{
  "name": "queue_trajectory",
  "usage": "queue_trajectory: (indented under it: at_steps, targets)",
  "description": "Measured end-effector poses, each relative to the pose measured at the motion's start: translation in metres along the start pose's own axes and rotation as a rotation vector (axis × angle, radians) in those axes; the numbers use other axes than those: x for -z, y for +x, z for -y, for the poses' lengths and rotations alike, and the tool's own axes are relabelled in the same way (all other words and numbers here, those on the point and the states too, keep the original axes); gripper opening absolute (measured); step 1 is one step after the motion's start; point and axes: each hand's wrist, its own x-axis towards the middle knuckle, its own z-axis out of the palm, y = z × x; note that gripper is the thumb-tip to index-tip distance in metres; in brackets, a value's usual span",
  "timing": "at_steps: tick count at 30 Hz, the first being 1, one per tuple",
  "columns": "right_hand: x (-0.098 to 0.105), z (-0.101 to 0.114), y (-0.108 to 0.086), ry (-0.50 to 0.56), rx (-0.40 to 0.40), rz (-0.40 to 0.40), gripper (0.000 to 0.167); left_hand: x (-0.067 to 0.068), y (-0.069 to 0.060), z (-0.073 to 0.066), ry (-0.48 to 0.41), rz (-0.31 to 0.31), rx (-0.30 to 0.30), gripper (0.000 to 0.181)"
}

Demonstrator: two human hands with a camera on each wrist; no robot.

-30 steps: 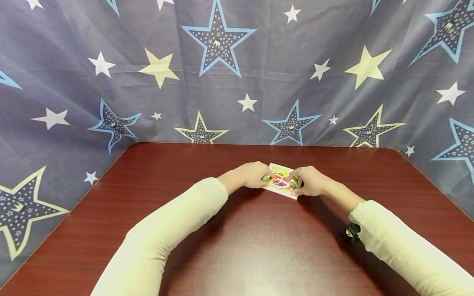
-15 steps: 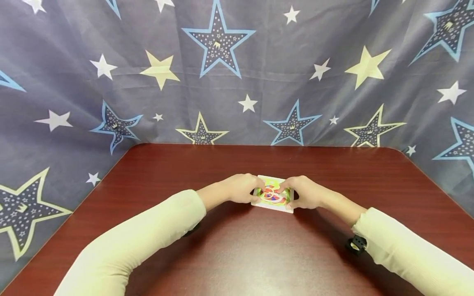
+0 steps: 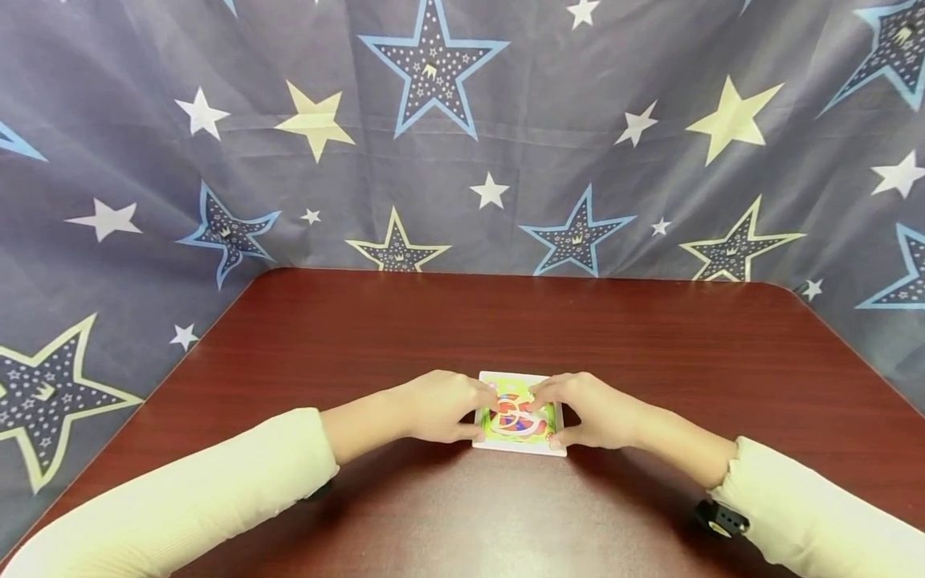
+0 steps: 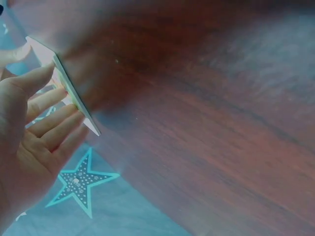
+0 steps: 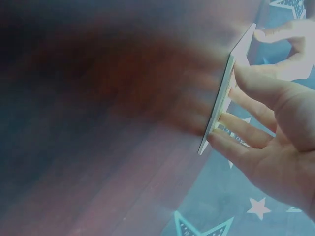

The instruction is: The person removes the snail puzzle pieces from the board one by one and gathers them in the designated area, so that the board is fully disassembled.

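Observation:
A thin square board [image 3: 516,443] with a white border and a bright red, green, yellow and blue picture lies on the table, face up. My left hand [image 3: 442,406] is at its left side, thumb near the front left corner and fingertips on the picture. From the other side my right hand [image 3: 598,411] rests its fingertips on the picture, its thumb at the front right corner. In the left wrist view, extended fingers [image 4: 54,125] touch the face of the board [image 4: 93,125]. Similarly extended fingers [image 5: 241,130] meet it in the right wrist view. The hands cover part of the picture.
The dark red-brown tabletop [image 3: 376,321] stretches around the board, with glare in front of it. A grey curtain [image 3: 253,152] with stars hangs behind and beside the table. A black device [image 3: 723,518] sits at my right wrist.
Both hands have brought the board toward me and slightly left across the table, turning it a little straighter. The fingertips stay on it throughout. The head view has shifted slightly.

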Motion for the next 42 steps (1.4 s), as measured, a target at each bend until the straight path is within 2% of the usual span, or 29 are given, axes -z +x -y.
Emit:
queue_trajectory:
  at_steps: [9, 19, 28, 37, 42]
  targets:
    - [0.003, 0.005, 0.004, -0.028, -0.017, 0.042, 0.042, 0.002, -0.005, -0.003, -0.047, 0.033, 0.039, 0.036]
    - [0.006, 0.012, 0.004, 0.003, -0.022, 0.082, 0.044, 0.000, -0.009, -0.001, -0.027, 0.010, 0.029, 0.035]
    - [0.003, 0.015, 0.000, -0.031, -0.014, 0.087, 0.042, -0.002, -0.011, -0.003, -0.042, 0.003, 0.046, 0.037]
    - [-0.002, 0.025, 0.004, -0.093, 0.000, 0.076, 0.056, -0.003, -0.010, -0.002, -0.148, -0.053, 0.031, 0.031]
    - [-0.006, 0.033, 0.007, -0.111, -0.010, 0.092, 0.060, 0.001, -0.008, 0.003, -0.267, -0.081, 0.107, 0.033]
